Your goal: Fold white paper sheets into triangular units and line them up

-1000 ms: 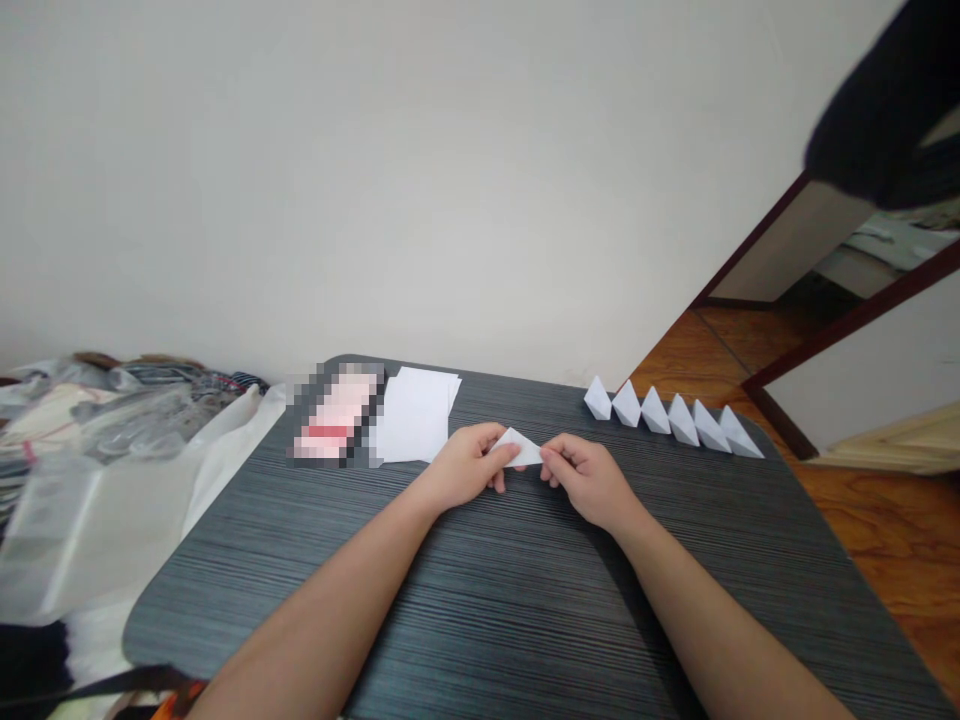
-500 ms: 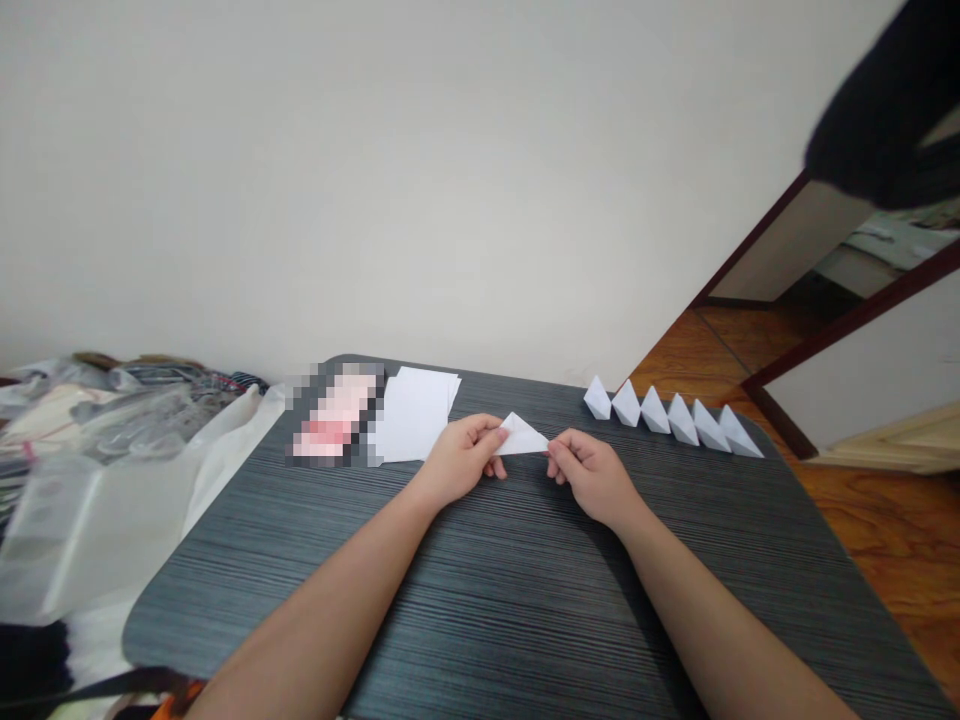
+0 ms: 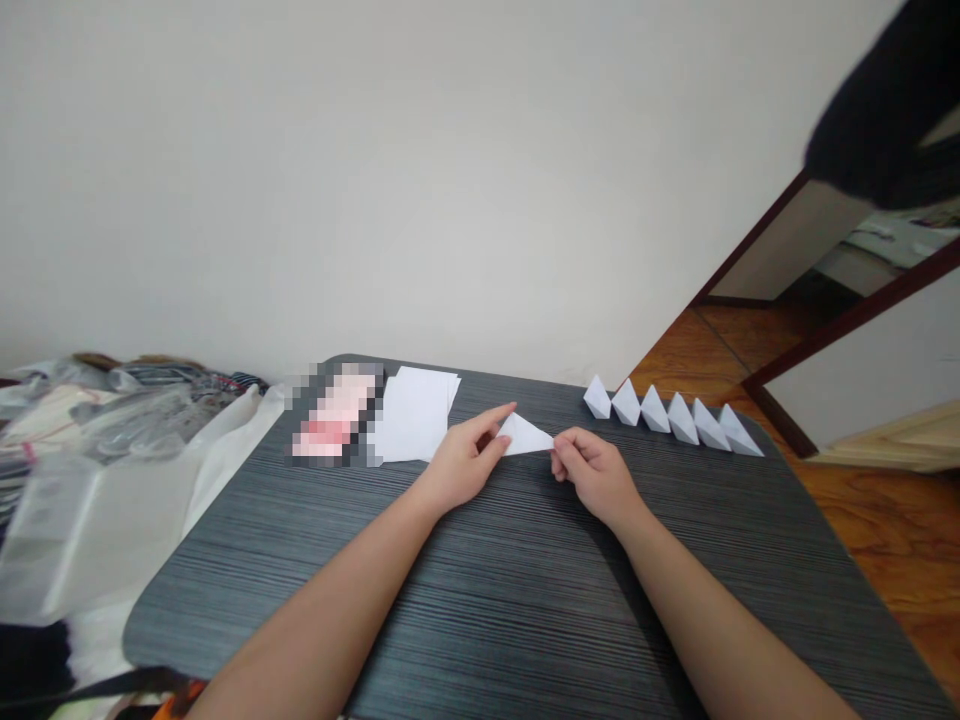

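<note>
Between my hands is a small piece of folded white paper (image 3: 526,438), roughly triangular, just above the dark table. My left hand (image 3: 466,458) grips its left end, thumb in front and index finger stretched along the top edge. The right corner is pinched between the thumb and fingers of my right hand (image 3: 596,475). Several folded white paper boats (image 3: 654,411) stand in a slanting row beyond my right hand. Behind my left hand lies a stack of white paper sheets (image 3: 412,415).
The dark wood-grain table (image 3: 480,600) stands against a pale wall (image 3: 465,200). A blurred-out pinkish item (image 3: 334,415) lies left of the sheets. Plastic-wrapped things (image 3: 97,520) are heaped beyond the left table edge. Wooden floor (image 3: 885,530) shows at right.
My left index finger has lifted and straightened along the paper's top edge. The paper and my right hand have shifted very slightly to the right. The boats and sheets have stayed put.
</note>
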A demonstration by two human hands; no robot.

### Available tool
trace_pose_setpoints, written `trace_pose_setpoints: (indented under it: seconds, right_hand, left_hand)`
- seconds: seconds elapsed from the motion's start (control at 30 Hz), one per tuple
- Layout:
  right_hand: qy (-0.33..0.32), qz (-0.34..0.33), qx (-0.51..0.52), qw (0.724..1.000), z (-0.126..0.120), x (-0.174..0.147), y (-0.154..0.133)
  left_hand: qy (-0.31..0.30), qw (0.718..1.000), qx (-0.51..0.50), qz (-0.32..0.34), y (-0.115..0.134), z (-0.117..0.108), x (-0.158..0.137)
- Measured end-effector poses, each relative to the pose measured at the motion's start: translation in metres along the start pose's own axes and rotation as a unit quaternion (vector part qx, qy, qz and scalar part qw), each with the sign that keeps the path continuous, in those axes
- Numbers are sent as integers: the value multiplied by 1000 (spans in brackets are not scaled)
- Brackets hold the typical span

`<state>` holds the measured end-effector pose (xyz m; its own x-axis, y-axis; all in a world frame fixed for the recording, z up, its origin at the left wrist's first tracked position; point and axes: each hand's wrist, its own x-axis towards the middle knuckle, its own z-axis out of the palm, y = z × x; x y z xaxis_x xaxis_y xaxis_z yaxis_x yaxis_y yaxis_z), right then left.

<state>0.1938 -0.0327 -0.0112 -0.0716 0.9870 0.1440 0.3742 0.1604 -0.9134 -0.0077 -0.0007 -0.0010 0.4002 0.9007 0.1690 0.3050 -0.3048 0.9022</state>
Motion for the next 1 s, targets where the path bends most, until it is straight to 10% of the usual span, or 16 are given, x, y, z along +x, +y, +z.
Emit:
trace_pose_setpoints:
  seconds: [0.73,1.0]
  right_hand:
    - [1,12,47,999,3,-1,5]
    - [-73,-16,139,987,6,-2,8]
  left_hand:
    - [-46,981,174,70,6,1,-3]
    - [-62,994,83,35,1,4,-4]
